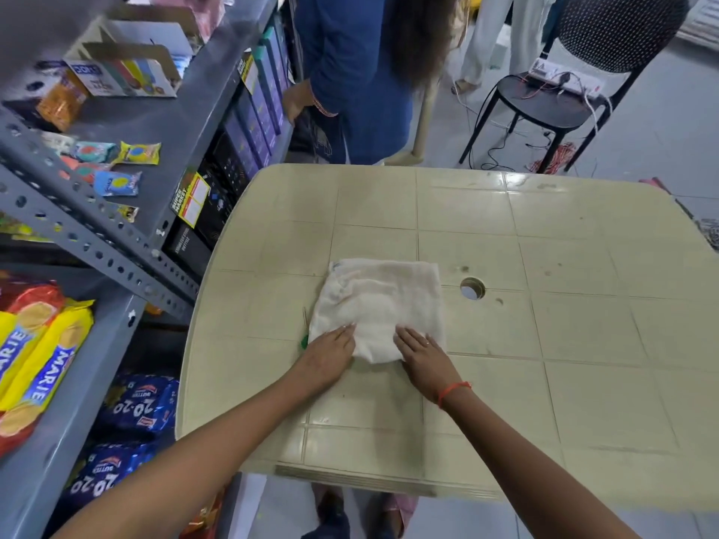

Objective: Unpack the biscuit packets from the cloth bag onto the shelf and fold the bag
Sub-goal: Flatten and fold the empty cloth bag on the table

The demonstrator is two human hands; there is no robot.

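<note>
A cream cloth bag (383, 301) lies folded flat on the beige plastic table (564, 344). My left hand (330, 354) rests palm down on the bag's near left corner, fingers spread. My right hand (420, 355) presses flat on the near right edge of the bag. Neither hand grips anything. Yellow and red Marie biscuit packets (35, 355) lie on the grey metal shelf (78, 402) at the left. Blue 20-20 packets (144, 406) sit on the level below.
The shelf rack's slotted upright (97, 243) runs close to the table's left edge. Another person in blue (350, 72) stands beyond the table's far side. A black chair (552, 107) with cables stands at the back right. A round hole (472, 288) marks the table's middle.
</note>
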